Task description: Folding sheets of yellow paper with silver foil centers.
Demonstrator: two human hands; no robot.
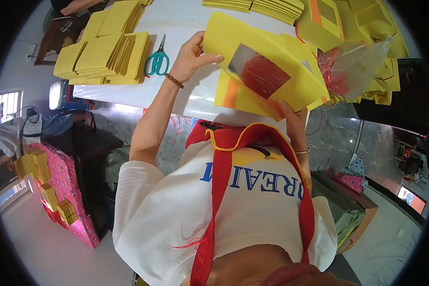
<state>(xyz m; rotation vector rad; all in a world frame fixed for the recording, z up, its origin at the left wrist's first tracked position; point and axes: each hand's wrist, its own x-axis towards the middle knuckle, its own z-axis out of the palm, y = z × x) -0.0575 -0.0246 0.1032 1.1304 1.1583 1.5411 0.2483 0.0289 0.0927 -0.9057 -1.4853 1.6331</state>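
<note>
A yellow folded sheet (221,35) with a shiny grey and dark red rectangle on its face is held up over the table between my two hands. My left hand (194,56) pinches its left edge, thumb on the face and fingers behind. At its lower right edge, my right hand (294,125) grips with the thumb in front; its other fingers are partly hidden. Under the sheet lies another yellow piece (222,86) with an orange strip. Scissors with green handles (157,64) rest left of my left hand, blades pointing away.
Stacks of folded yellow pieces (100,59) stand on the white table (117,95) at the left, with more at the far edge. A clear plastic bag (355,62) with red contents sits at the right beside yellow box-like pieces (319,24). Another person (14,133) is at the left.
</note>
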